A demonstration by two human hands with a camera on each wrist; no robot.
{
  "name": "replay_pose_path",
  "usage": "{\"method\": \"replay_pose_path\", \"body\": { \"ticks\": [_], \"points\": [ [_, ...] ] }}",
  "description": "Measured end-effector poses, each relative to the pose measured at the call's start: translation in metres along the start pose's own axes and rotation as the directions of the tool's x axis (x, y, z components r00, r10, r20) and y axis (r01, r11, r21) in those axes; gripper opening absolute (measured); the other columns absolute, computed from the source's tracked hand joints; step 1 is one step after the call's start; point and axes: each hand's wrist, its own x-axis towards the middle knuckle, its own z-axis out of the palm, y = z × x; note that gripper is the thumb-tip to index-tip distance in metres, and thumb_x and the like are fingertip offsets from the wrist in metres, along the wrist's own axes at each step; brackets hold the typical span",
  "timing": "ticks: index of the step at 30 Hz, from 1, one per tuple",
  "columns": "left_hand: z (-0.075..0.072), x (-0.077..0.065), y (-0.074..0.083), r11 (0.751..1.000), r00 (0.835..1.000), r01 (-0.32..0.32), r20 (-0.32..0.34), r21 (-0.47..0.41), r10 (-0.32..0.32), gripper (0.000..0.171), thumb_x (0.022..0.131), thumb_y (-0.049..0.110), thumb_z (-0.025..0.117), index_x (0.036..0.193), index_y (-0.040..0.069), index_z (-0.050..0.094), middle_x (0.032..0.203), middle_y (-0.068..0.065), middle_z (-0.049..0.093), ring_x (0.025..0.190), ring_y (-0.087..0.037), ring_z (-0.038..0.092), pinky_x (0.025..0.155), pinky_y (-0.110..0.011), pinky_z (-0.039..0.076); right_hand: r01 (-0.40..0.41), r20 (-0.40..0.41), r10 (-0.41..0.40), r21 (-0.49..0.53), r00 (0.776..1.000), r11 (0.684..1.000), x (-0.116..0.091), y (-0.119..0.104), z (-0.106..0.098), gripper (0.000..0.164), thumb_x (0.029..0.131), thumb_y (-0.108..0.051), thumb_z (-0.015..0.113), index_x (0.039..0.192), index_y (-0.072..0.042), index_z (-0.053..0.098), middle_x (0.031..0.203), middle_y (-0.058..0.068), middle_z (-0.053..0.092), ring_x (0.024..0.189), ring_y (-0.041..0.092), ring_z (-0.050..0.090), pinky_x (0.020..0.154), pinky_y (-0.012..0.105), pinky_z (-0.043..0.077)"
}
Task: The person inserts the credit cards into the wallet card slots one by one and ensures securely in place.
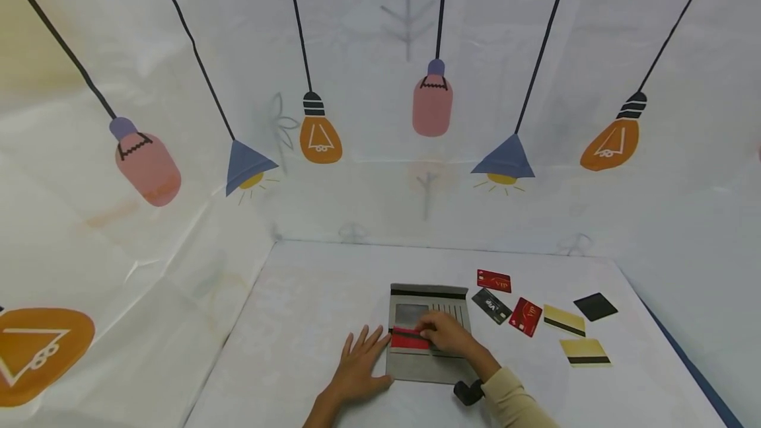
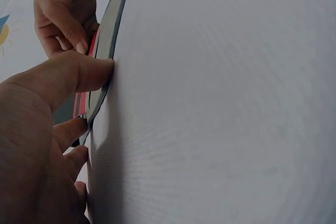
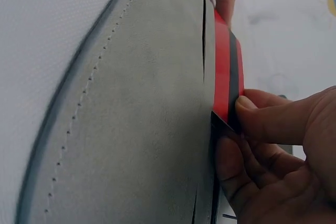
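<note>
A grey stitched wallet [image 1: 419, 367] lies unfolded on the white table. Along its left side my left hand [image 1: 357, 370] spreads its fingers, with the thumb touching the near part of the edge. In the left wrist view, that thumb [image 2: 94, 74] rests against the wallet's rim. My right hand [image 1: 447, 333] pinches a red card with a black stripe [image 1: 409, 342] at its right end. The right wrist view shows the card [image 3: 222, 66] partly inside a slot of the wallet, its lower part hidden by the leather.
To the right lie loose cards: red VIP cards [image 1: 494, 281], a dark VIP card [image 1: 491, 306], gold striped cards [image 1: 585, 353] and a plain black card [image 1: 596, 307]. A small black object [image 1: 468, 393] is by the right wrist. White sheets printed with lamps [image 1: 433, 104] surround the table.
</note>
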Motion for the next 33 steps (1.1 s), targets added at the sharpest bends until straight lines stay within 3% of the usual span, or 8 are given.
{"method": "replay_pose_path", "body": {
  "ticks": [11,21,28,33],
  "points": [
    [-0.003,-0.001,0.003,1.000,1.000,0.003,0.002,-0.009,-0.003,0.080,0.082,0.047,0.071,0.152,0.023,0.043,0.162,-0.004,0.037,0.151,-0.040,0.028,0.118,-0.066,0.014,0.074,0.006,-0.074,-0.004,0.997,0.997,-0.005,0.000,0.007,0.011,0.090,-0.002,0.068,0.089,-0.010,0.075,0.085,-0.004,0.065,0.079,0.003,0.053,0.068,0.023,0.048],
    [-0.004,-0.002,0.004,1.000,1.000,-0.001,-0.005,-0.025,0.001,0.080,0.081,0.047,0.072,0.151,0.021,0.044,0.161,-0.006,0.038,0.150,-0.041,0.028,0.118,-0.066,0.014,-0.024,0.003,0.024,0.039,1.000,0.999,-0.008,-0.003,0.012,0.010,0.092,-0.006,0.067,0.090,-0.014,0.073,0.084,-0.007,0.059,0.074,0.000,0.048,0.064,0.020,0.044],
    [-0.005,-0.001,0.003,1.000,1.000,0.011,0.007,-0.025,-0.011,0.080,0.082,0.048,0.071,0.152,0.022,0.043,0.162,-0.005,0.037,0.151,-0.040,0.027,0.119,-0.066,0.013,-0.035,-0.002,0.035,0.043,0.999,0.998,-0.008,-0.003,0.013,0.011,0.092,-0.005,0.068,0.089,-0.015,0.072,0.083,-0.009,0.060,0.073,-0.001,0.050,0.063,0.022,0.047],
    [-0.003,-0.001,0.001,1.000,1.000,0.014,0.016,-0.019,-0.013,0.080,0.082,0.049,0.071,0.153,0.023,0.042,0.163,-0.004,0.035,0.151,-0.040,0.026,0.119,-0.067,0.013,-0.013,-0.019,0.014,0.005,1.000,1.000,-0.011,-0.004,0.015,0.012,0.090,-0.004,0.068,0.090,-0.015,0.072,0.081,-0.009,0.062,0.075,-0.001,0.053,0.088,0.040,0.056]
  ]
}}
